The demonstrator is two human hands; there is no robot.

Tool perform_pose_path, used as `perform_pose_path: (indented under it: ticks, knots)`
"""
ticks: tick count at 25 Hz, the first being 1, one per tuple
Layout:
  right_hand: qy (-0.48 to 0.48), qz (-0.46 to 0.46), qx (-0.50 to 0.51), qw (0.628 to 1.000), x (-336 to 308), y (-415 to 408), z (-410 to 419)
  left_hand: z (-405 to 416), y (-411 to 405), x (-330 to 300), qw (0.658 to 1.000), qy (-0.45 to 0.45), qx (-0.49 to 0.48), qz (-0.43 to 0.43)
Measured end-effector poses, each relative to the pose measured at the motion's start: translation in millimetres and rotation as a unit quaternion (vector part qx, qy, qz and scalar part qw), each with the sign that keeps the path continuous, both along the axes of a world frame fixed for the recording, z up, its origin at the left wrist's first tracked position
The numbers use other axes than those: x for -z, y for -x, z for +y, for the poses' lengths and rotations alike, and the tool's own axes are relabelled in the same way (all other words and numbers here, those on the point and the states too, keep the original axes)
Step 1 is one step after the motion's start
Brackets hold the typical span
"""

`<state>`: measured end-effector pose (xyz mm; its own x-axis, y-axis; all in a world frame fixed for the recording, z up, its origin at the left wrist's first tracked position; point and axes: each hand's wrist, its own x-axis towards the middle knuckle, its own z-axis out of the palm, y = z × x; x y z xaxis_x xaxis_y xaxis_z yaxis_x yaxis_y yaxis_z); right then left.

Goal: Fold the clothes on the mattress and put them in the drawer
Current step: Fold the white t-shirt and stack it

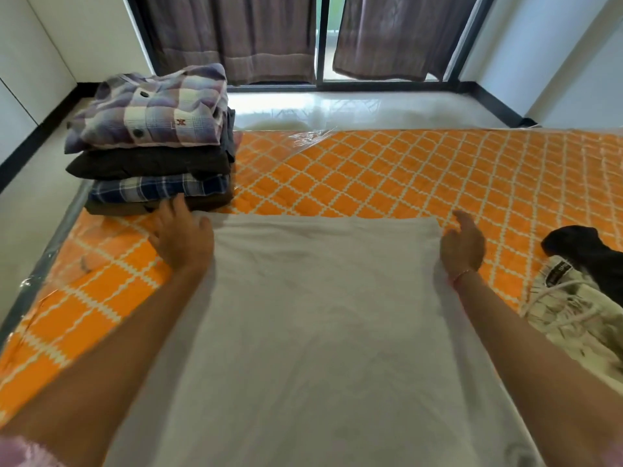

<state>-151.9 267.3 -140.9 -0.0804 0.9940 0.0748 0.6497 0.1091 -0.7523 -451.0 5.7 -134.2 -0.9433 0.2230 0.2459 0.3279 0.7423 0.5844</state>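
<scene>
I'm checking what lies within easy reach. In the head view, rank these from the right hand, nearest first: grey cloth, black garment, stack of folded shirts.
From the right hand:
1. Grey cloth, beside it, at its left.
2. Black garment, to the right.
3. Stack of folded shirts, far left.

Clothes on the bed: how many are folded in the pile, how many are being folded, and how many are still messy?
Folded clothes in the stack: 4 visible
Grey garment spread out between the hands: 1
Unfolded: 2, a black garment and a pale printed garment
Total: 7
</scene>
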Motion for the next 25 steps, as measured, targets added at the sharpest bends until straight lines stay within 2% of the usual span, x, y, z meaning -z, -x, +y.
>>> perform_pose_path:
  ticks: [1,2,3,4,5,8,10,12,14,15,17,19,22,25]
  knots:
    - [-0.06,-0.102,-0.105,0.987,12.0,4.2,-22.6,-1.7,-21.0,7.2,0.995,0.065,0.046,0.063]
    - [-0.09,-0.201,-0.204,0.954,25.9,7.5,-43.2,-5.3,-36.9,15.4,0.982,0.141,0.101,0.077]
    - [-0.084,-0.28,-0.26,0.92,34.2,9.2,-57.1,-9.8,-45.1,24.1,0.965,0.213,0.146,0.051]
    - [-0.06,-0.325,-0.272,0.904,38.8,9.7,-59.6,-16.0,-45.8,30.3,0.946,0.269,0.181,0.011]
    - [-0.028,-0.336,-0.257,0.906,37.7,9.2,-56.8,-22.5,-40.0,31.9,0.934,0.29,0.21,-0.016]
    - [0.003,-0.342,-0.192,0.92,19.8,11.8,-64.4,-43.4,-31.5,17.5,0.919,0.286,0.268,-0.042]
    - [-0.034,-0.334,-0.23,0.913,9.1,30.5,-113.1,-71.3,-48.6,12.5,0.923,0.282,0.256,-0.055]
    - [-0.056,-0.339,-0.305,0.888,16.2,43.4,-179.6,-116.9,-74.4,19.2,0.929,0.259,0.249,-0.087]
    - [-0.031,-0.365,-0.342,0.865,23.7,44.7,-219.3,-187.0,-93.0,18.3,0.934,0.238,0.256,-0.075]
    - [-0.016,-0.367,-0.333,0.868,23.9,43.9,-225.1,-224.6,-96.0,17.9,0.937,0.235,0.252,-0.057]
    - [0.016,-0.345,-0.298,0.89,12.3,42.7,-234.1,-292.3,-96.2,15.4,0.952,0.235,0.196,-0.027]
    - [0.005,-0.304,-0.297,0.905,0.4,44.0,-267.8,-340.4,-104.8,5.0,0.962,0.234,0.125,-0.062]
    - [-0.065,-0.215,-0.364,0.904,-9.8,44.0,-362.2,-388.4,-127.5,4.0,0.955,0.256,0.126,-0.078]
    - [-0.087,-0.165,-0.401,0.897,-18.0,31.8,-433.7,-405.3,-127.0,-8.7,0.942,0.304,0.108,-0.095]
